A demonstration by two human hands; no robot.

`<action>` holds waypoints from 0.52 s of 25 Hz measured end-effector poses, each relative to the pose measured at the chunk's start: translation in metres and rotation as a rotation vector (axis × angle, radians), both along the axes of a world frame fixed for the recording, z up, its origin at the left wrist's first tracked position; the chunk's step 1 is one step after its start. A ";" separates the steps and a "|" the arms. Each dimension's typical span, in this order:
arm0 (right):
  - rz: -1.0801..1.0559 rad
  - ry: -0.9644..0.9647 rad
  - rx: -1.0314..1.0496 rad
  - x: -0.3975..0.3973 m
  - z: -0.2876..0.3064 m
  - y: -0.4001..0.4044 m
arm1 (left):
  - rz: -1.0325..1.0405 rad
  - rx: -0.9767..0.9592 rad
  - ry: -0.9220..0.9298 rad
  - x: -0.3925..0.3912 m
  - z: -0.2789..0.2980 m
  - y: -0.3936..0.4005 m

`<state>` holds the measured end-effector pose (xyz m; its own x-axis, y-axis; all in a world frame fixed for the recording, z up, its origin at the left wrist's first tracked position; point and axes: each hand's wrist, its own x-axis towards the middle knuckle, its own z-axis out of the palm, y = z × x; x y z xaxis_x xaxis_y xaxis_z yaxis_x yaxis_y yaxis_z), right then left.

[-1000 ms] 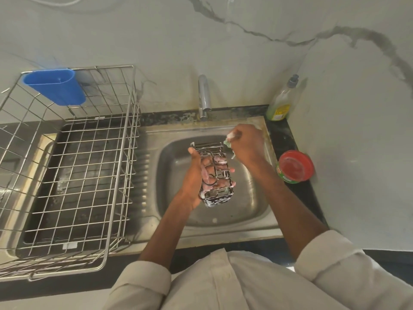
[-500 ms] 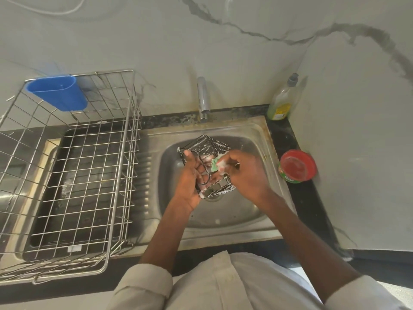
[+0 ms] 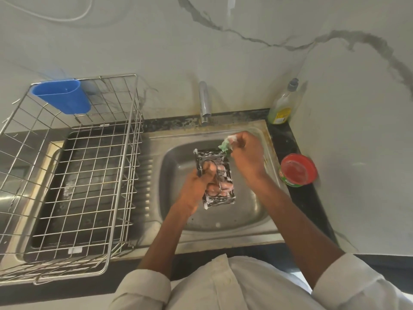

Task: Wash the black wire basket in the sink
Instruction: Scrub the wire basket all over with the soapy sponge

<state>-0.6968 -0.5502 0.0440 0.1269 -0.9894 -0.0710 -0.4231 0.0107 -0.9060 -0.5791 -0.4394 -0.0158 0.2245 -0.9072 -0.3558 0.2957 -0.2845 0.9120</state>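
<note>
A: Step in hand?

B: Scrubbing, by the look of it. Black wire basket (image 3: 215,179) held over the sink (image 3: 250,218) bowl, flecked with white suds. Left hand (image 3: 202,182) wrapped round its near-left edge, fingers threaded through the wires. Right hand (image 3: 247,156) clenched on a green scrub pad (image 3: 225,146), pad touching the basket's far-right corner.

A: Rinsed yet?

B: Not judged so; foam on the wires, no water seen from the tap (image 3: 204,101) (spout just behind the basket, dry as far as can be told).

A: Next move?

B: Probably working the pad along the remaining wires, turning the basket with the left hand, then a rinse under the tap. Calls for a firm hold: soapy wire likely slippery.

A: Room?

B: Bowl open below and to the near side. Sink's right rim close beside the right hand. Beyond it, on the narrow counter (image 3: 288,139), a red-lidded tub (image 3: 298,170) and a soap bottle (image 3: 282,104) in the corner, both near enough to be knocked by a wide stroke. Left side bounded by the drying rack (image 3: 73,175) with its blue cup (image 3: 62,96), well apart from the basket.
</note>
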 end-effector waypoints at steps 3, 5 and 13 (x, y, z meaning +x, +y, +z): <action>0.068 0.120 -0.141 0.000 0.004 0.002 | -0.082 -0.027 -0.088 -0.003 -0.003 0.001; 0.211 0.230 -0.268 0.012 0.008 0.014 | -0.096 -0.027 -0.174 -0.010 0.001 -0.002; 0.190 0.322 -0.337 -0.001 -0.001 0.020 | -0.062 -0.065 -0.167 -0.012 -0.005 -0.005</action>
